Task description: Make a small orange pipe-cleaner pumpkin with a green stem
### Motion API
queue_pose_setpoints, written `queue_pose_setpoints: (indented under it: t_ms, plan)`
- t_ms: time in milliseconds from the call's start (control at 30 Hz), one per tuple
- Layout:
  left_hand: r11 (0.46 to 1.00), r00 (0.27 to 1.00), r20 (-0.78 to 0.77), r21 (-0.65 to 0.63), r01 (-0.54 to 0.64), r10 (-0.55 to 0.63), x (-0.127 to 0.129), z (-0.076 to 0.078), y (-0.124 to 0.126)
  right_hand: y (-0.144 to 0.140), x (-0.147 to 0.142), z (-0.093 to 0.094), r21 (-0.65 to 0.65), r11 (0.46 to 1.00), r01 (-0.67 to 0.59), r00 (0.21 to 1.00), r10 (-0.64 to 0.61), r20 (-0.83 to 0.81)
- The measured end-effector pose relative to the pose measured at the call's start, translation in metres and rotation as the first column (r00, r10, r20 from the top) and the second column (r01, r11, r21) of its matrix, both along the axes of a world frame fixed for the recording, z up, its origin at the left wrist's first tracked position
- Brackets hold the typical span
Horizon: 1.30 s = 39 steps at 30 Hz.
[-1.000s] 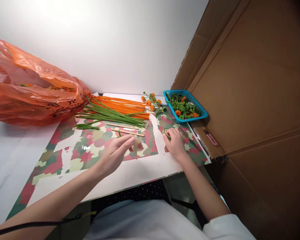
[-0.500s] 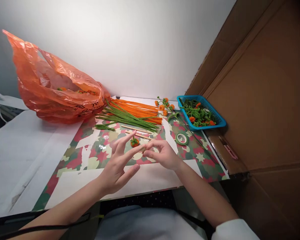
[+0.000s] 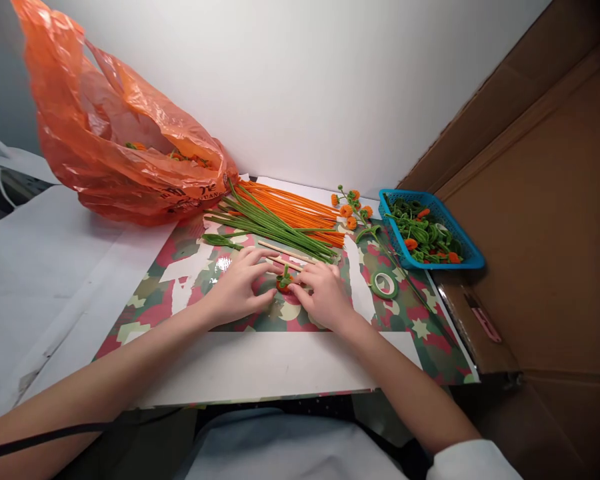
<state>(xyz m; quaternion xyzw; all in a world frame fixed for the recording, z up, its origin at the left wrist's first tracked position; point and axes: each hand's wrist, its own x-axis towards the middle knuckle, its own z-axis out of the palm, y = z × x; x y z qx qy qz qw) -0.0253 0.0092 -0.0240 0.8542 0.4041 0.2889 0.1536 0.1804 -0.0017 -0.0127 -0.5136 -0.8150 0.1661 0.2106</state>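
Observation:
A small orange chenille flower with a green top (image 3: 283,283) sits on the patterned table between my hands. My right hand (image 3: 323,293) has its thumb and forefinger closed at the flower's right side. On the other side, my left hand (image 3: 240,287) is open, thumb and fingers apart, just short of the flower. Two thin wooden sticks (image 3: 290,252) lie behind the fingers, partly covered by them. Farther back are bundles of green chenille stems (image 3: 275,227) and orange chenille stems (image 3: 295,207).
An orange plastic bag (image 3: 130,160) holding flowers stands at the back left. Right of the stems lie a finished flower spray (image 3: 350,210) and a roll of green tape (image 3: 384,285). A blue basket (image 3: 473,257) of green and orange pieces stands by the cardboard wall (image 3: 545,220), near a pink cutter (image 3: 485,325).
My hands have moved apart from where their fingertips met and come down around the flower. The right fingers now touch it. The view has shifted, with the bag showing higher.

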Motion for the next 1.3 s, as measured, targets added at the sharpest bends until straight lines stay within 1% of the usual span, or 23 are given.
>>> queue_pose_setpoints:
  t_ms: [133,233,400,533,600,667,700,733,767,800,833,867,900,933,1000,1067,1100,1133,1167,1200,1233,1267,1300]
  plan:
    - [1.0,0.997,0.083,-0.015,-0.002,0.004,0.006,-0.007,0.0,0.001,-0.004,0.002,0.022,1.0,-0.004,0.996,0.002,0.094]
    - [1.0,0.992,0.124,-0.015,-0.001,0.003,0.009,-0.01,0.002,0.001,-0.005,0.002,0.041,0.999,-0.005,0.992,0.0,0.128]
    - [1.0,0.981,0.191,-0.012,-0.013,0.015,0.016,-0.009,0.005,0.002,-0.004,0.0,0.024,1.0,0.001,0.99,-0.004,0.142]
    - [0.999,0.974,0.226,-0.045,0.013,-0.002,0.021,-0.009,0.005,0.003,-0.003,-0.002,0.009,1.0,0.018,0.994,-0.019,0.109]
    - [1.0,0.974,0.227,-0.029,0.008,-0.001,0.022,-0.009,0.004,0.004,-0.001,-0.004,0.018,0.999,0.036,0.998,-0.037,0.059]
    - [0.999,0.976,0.219,0.047,-0.027,0.016,0.021,-0.007,0.004,0.004,0.001,-0.003,0.052,0.993,0.107,0.993,-0.104,-0.062]
    - [0.992,0.978,0.206,0.116,-0.054,0.029,0.021,-0.005,0.003,0.005,0.003,-0.002,0.051,0.985,0.168,0.973,-0.157,-0.168]
    - [0.975,0.982,0.184,0.206,-0.082,0.043,0.02,-0.003,0.003,0.005,0.004,0.001,0.017,0.974,0.226,0.932,-0.211,-0.293]
    - [0.945,0.987,0.153,0.311,-0.103,0.057,0.019,-0.001,0.003,0.004,0.006,0.004,-0.073,0.961,0.265,0.862,-0.27,-0.429]
    - [0.902,0.991,0.116,0.418,-0.112,0.069,0.018,0.002,0.003,0.004,0.008,0.008,-0.213,0.942,0.261,0.78,-0.336,-0.528]
    - [0.85,0.994,0.074,0.515,-0.107,0.08,0.018,0.004,0.002,0.004,0.01,0.013,-0.392,0.903,0.173,0.721,-0.387,-0.575]
    - [0.801,0.996,0.035,0.592,-0.092,0.088,0.017,0.007,0.002,0.004,0.012,0.017,-0.548,0.834,0.061,0.683,-0.435,-0.587]
    - [0.761,0.996,0.004,0.644,-0.075,0.095,0.016,0.009,0.001,0.003,0.014,0.02,-0.656,0.755,-0.024,0.664,-0.478,-0.575]
    - [0.735,0.995,-0.026,0.676,-0.056,0.099,0.016,0.011,0.0,0.003,0.015,0.023,-0.732,0.673,-0.1,0.664,-0.503,-0.553]
    - [0.72,0.991,-0.084,0.693,-0.019,0.107,0.015,0.013,-0.002,0.003,0.017,0.025,-0.826,0.523,-0.209,0.687,-0.523,-0.505]
    - [0.729,0.987,-0.123,0.685,0.008,0.104,0.014,0.013,-0.004,0.002,0.015,0.023,-0.879,0.371,-0.301,0.699,-0.541,-0.468]
    - [0.74,0.987,-0.13,0.673,0.015,0.098,0.014,0.012,-0.004,0.001,0.013,0.021,-0.891,0.3,-0.341,0.689,-0.566,-0.454]
    - [0.754,0.988,-0.13,0.656,0.021,0.085,0.014,0.011,-0.005,0.0,0.01,0.018,-0.895,0.25,-0.369,0.662,-0.605,-0.442]
    - [0.772,0.99,-0.123,0.635,0.029,0.064,0.014,0.01,-0.006,-0.001,0.006,0.015,-0.891,0.235,-0.389,0.619,-0.649,-0.442]
    - [0.79,0.993,-0.116,0.612,0.041,0.038,0.013,0.009,-0.007,-0.002,0.002,0.011,-0.882,0.241,-0.404,0.571,-0.687,-0.449]
    - [0.803,0.994,-0.111,0.593,0.058,0.01,0.013,0.009,-0.008,-0.003,-0.002,0.007,-0.871,0.27,-0.411,0.518,-0.717,-0.467]
    - [0.809,0.994,-0.111,0.583,0.077,-0.014,0.013,0.008,-0.009,-0.005,-0.005,0.004,-0.86,0.326,-0.392,0.47,-0.733,-0.492]
    - [0.804,0.993,-0.117,0.587,0.095,-0.032,0.014,0.009,-0.01,-0.006,-0.009,0.001,-0.846,0.387,-0.367,0.441,-0.728,-0.525]
